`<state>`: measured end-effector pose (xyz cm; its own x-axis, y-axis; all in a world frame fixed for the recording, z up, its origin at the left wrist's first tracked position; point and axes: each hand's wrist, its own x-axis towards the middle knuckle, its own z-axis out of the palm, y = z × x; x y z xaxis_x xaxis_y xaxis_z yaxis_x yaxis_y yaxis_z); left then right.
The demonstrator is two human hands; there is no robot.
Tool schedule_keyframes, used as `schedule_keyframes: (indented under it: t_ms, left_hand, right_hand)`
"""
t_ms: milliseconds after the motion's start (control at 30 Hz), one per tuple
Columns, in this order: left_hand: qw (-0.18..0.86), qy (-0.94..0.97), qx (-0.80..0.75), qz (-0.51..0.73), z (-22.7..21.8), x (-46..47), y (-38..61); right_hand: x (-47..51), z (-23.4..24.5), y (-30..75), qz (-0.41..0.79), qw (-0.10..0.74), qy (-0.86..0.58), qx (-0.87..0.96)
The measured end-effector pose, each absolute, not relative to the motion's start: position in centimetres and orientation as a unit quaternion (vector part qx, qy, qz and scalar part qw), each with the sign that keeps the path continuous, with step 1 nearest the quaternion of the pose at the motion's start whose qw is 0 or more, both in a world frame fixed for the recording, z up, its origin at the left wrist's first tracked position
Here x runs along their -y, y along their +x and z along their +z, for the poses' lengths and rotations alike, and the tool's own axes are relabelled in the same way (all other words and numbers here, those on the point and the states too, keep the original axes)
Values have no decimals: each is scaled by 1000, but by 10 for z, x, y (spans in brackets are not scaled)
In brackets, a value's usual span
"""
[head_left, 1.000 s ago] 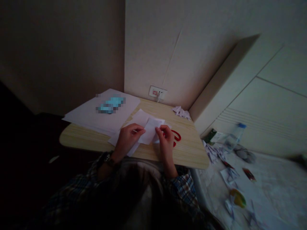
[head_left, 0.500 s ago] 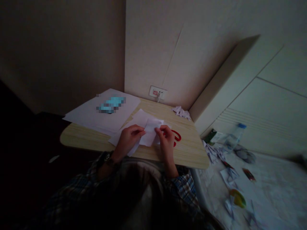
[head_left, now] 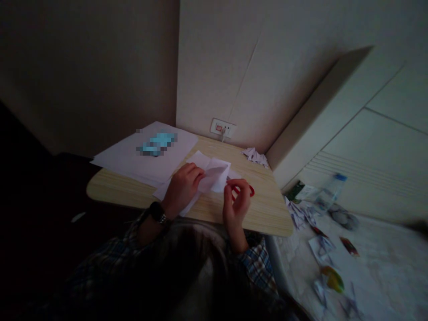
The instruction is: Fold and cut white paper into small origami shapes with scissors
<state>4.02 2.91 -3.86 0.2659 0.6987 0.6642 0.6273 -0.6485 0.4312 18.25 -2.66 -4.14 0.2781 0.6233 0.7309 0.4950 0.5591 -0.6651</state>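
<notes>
My left hand is closed on a small piece of white paper, holding it up over the light wooden table. My right hand is closed around the red handles of a pair of scissors, just right of the paper; the blades are hard to make out. More white sheets lie flat under the held paper. A watch shows on my left wrist.
A stack of large white sheets covers the table's left back part. Folded paper bits lie in the back corner below a wall socket. To the right, a bed surface holds a plastic bottle, paper scraps and small wrappers.
My right hand let go of the paper and took up the red scissors from the table. My left hand lifted the paper and moved slightly up and right.
</notes>
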Motion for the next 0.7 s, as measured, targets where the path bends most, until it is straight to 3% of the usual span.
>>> schedule_keyframes:
  t_ms: [167, 267, 400, 600, 700]
  left_hand:
    - [24, 822, -414, 389, -46, -50, 44]
    - [27, 820, -419, 389, -51, -58, 45]
    - [32, 823, -412, 389, -51, -54, 44]
    - [41, 820, -410, 397, -45, -43, 43]
    - [47, 817, -411, 402, -45, -43, 43]
  right_hand:
    - [42, -19, 154, 14, 357, -304, 883]
    - [40, -16, 143, 1, 303, -308, 902]
    - [37, -21, 147, 35, 357, -329, 874]
    - [18, -40, 173, 55, 600, -475, 642]
    - [14, -45, 183, 34, 615, -528, 585]
